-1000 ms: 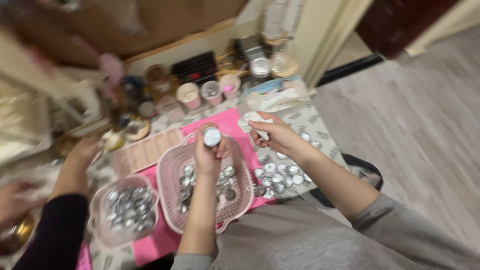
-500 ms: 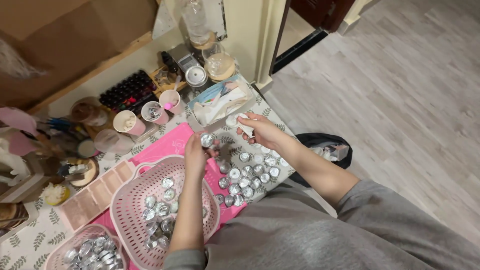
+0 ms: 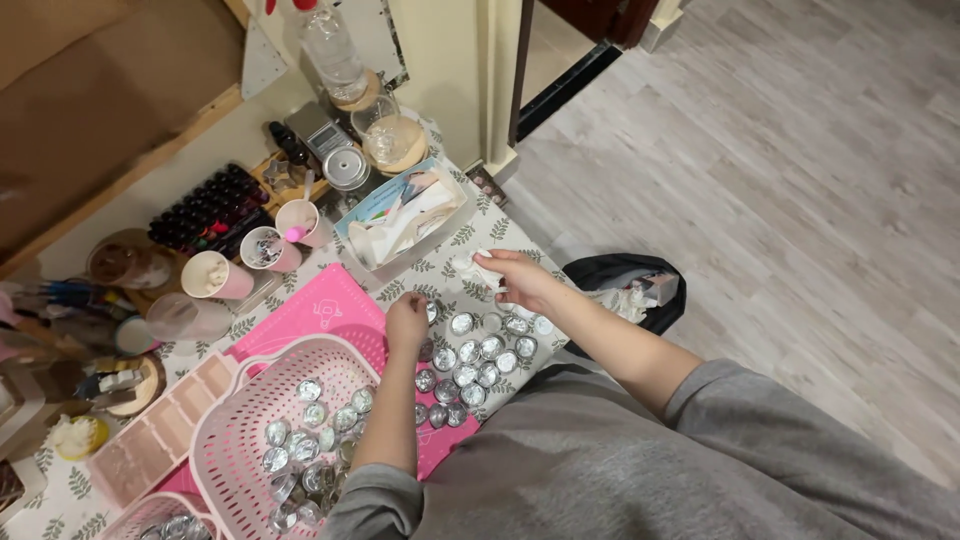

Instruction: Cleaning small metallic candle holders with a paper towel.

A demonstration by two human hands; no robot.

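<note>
Small round silver foil cups (image 3: pixel 478 358) lie clustered on the leaf-patterned worktop (image 3: pixel 470 235), at three o'clock from the pink slotted plastic basket (image 3: pixel 240 420). The left hand (image 3: pixel 406 322) hovers closed beside them, its contents hidden; the right hand (image 3: pixel 516 279) grips a crumpled white tissue (image 3: pixel 470 264). A careless sweep of the forearm could, I judge, scatter cups off the worktop's edge.

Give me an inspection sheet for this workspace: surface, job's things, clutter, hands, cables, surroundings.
Surface: low table with leaf-print cloth; pink mat on it.
Job's things: small silver foil cups in a cluster on the cloth; more lie in the pink basket.
Clutter: pink paper cups, rack of dark bottles, tray of tissues, glass jar, pink mould tray.
Hands: left hand closed over the cluster, contents hidden; right hand pinches a white tissue.
Cables: nothing seen.
Surroundings: grey wood floor; black bag beside the table.
</note>
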